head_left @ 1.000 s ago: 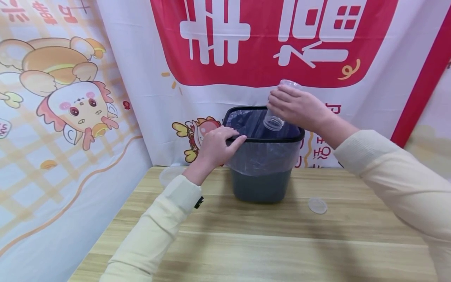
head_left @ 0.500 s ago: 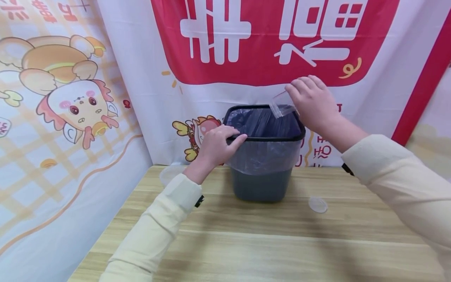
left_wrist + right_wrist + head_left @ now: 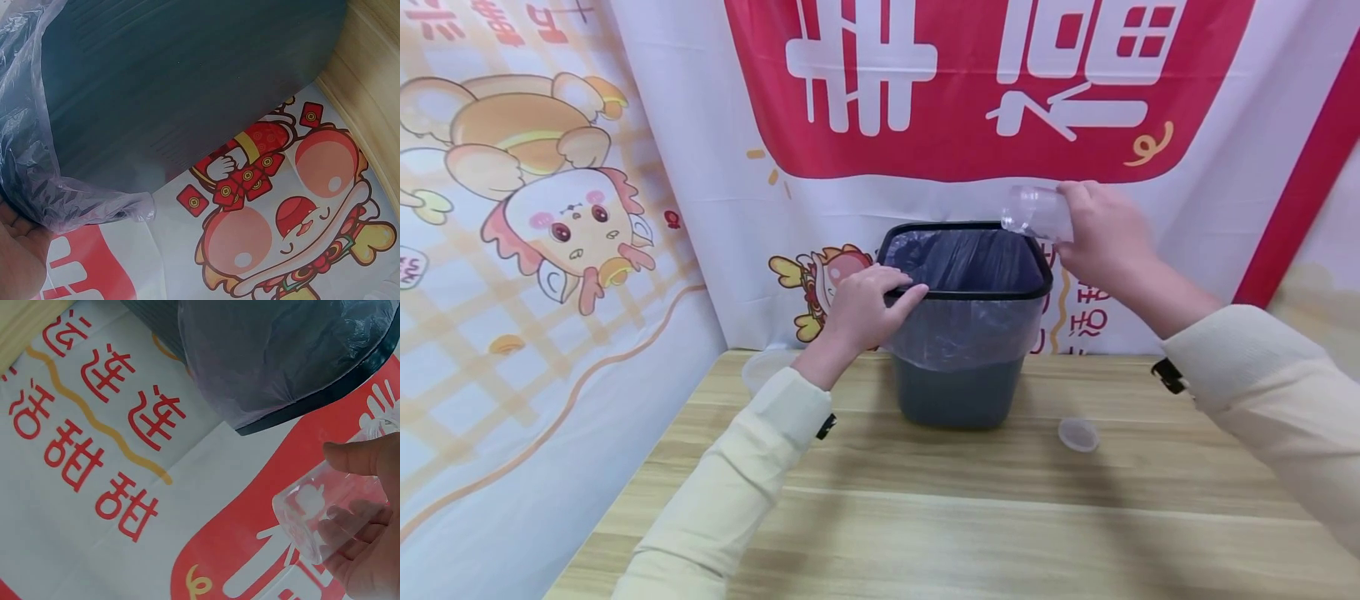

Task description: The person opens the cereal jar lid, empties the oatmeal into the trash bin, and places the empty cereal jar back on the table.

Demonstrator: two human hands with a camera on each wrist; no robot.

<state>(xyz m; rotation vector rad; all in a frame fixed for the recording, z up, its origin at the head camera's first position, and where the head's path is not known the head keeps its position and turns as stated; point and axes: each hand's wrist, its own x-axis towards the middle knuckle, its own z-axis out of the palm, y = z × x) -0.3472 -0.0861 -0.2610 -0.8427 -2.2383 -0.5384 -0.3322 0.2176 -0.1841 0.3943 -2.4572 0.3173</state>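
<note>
A dark grey trash can (image 3: 955,387) with a black rim and a clear plastic liner (image 3: 81,203) folded over it stands upright on the table. My left hand (image 3: 865,308) grips its left front rim, fingers over the edge and thumb along the front. In my right hand (image 3: 1105,229) I hold a clear plastic jar (image 3: 1037,214), tilted almost sideways above the can's right rim, its mouth pointing left. The right wrist view shows my thumb and fingers around the transparent jar (image 3: 297,506), which looks empty.
A small round clear lid (image 3: 1078,434) lies on the wooden table (image 3: 970,525) right of the can. Behind my left wrist is a larger clear round piece (image 3: 765,367), partly hidden. A printed cloth (image 3: 827,208) hangs close behind the can.
The jar has risen from mouth-down inside the can's opening and tipped toward sideways, moving right with my right hand. My left hand stays on the rim.
</note>
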